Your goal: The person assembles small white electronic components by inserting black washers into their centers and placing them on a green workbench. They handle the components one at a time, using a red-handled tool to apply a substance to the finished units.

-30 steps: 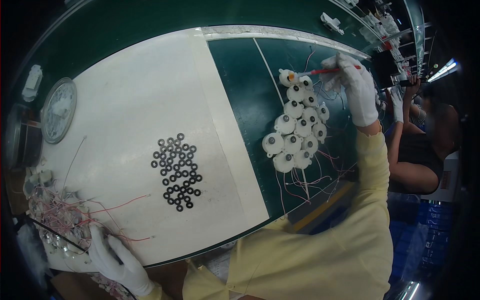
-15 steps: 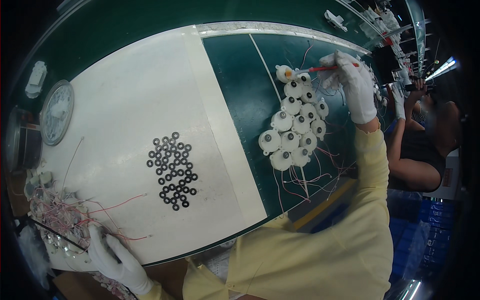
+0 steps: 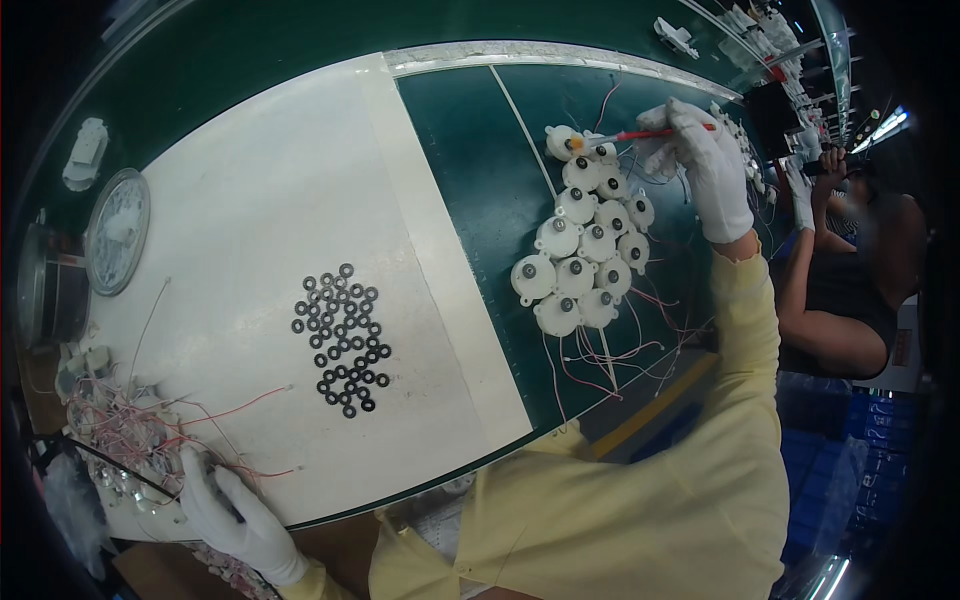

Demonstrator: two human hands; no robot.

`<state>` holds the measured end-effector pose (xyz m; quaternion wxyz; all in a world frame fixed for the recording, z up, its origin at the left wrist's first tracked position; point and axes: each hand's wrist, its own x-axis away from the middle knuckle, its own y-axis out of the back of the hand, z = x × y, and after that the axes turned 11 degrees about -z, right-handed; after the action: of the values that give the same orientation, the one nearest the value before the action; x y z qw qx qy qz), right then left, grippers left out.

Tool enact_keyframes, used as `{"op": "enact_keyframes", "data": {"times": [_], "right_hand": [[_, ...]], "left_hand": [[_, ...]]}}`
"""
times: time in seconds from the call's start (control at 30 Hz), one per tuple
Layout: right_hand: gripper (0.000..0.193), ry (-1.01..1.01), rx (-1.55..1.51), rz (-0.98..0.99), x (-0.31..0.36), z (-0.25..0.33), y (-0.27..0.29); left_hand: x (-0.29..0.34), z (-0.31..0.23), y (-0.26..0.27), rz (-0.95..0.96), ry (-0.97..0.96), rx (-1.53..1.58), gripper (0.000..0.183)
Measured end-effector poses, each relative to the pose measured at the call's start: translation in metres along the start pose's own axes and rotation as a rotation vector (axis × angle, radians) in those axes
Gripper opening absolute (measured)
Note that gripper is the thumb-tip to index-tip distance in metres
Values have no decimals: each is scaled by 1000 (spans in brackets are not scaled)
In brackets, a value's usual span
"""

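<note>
My right hand [image 3: 708,170], in a white glove, is closed round the red handle of a thin brush [image 3: 640,134]. Its orange-tinted tip lies at the farthest of the white round motors [image 3: 575,272], touching or just above it. Several of these motors stand packed together on the green mat, dark shafts upward, thin wires trailing off. At the near left, my gloved left hand [image 3: 232,520] lies at the table's edge with thumb and fingers apart, nothing visible in it. Beside its fingertips is a heap of motors with tangled red and white wires [image 3: 135,425].
Several black rings [image 3: 345,335] lie grouped on the white table top [image 3: 250,200]. A round clear dish [image 3: 118,232] with whitish contents and a white plastic part [image 3: 87,155] are at the left. Another person's arm [image 3: 800,270] and blue crates [image 3: 840,460] show at right.
The view has shifted slightly, so everything sits a little differently in it. The brush stays at the far motor in my right hand, and my left hand remains by the wired heap.
</note>
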<state>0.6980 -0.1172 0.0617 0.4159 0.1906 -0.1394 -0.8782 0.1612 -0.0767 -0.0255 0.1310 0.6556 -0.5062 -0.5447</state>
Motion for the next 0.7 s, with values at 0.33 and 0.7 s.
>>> {"op": "enact_keyframes", "data": {"times": [0.33,0.7], "right_hand": [[42,-3,-8,-92,8,-6,23],[43,-31,6,-76,10,-12,21]], "left_hand": [[2,2,0,-8,-9,9,40],[2,3,0,-5,3,2,39]]}}
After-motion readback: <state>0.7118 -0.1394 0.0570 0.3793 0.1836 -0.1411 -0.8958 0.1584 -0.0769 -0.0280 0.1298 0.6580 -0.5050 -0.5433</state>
